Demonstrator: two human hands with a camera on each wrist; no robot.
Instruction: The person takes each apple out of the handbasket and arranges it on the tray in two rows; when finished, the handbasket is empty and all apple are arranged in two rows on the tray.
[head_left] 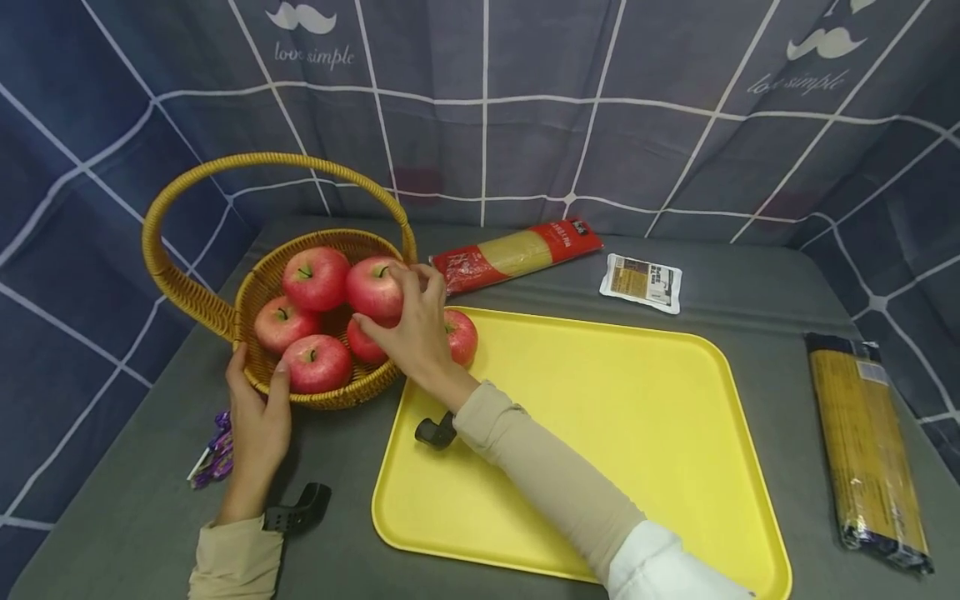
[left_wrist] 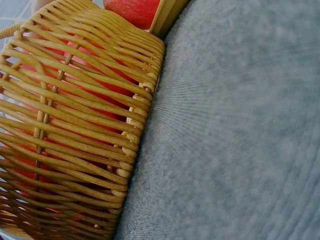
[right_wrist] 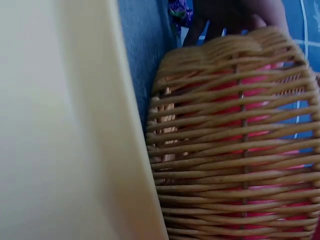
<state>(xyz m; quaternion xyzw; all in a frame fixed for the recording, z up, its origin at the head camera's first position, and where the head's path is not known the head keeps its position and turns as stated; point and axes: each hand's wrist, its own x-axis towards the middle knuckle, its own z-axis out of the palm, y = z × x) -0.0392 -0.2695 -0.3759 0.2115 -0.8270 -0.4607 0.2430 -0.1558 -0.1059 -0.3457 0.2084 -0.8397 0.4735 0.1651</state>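
A woven wicker basket with a tall handle holds several red apples. My right hand grips one apple at the basket's right side, thumb and fingers spread round it. On the near left rim, my left hand holds the basket, with its thumb over the edge beside an apple and its fingers outside. Another apple lies at the far left corner of the yellow tray, partly hidden behind the right hand. Red shows through the weave of the basket in the left wrist view.
Behind the tray lie a red pasta packet and a small white sachet. A long pack of spaghetti is at the far right. Purple-wrapped candies lie left of the left hand. A checked curtain encloses the table.
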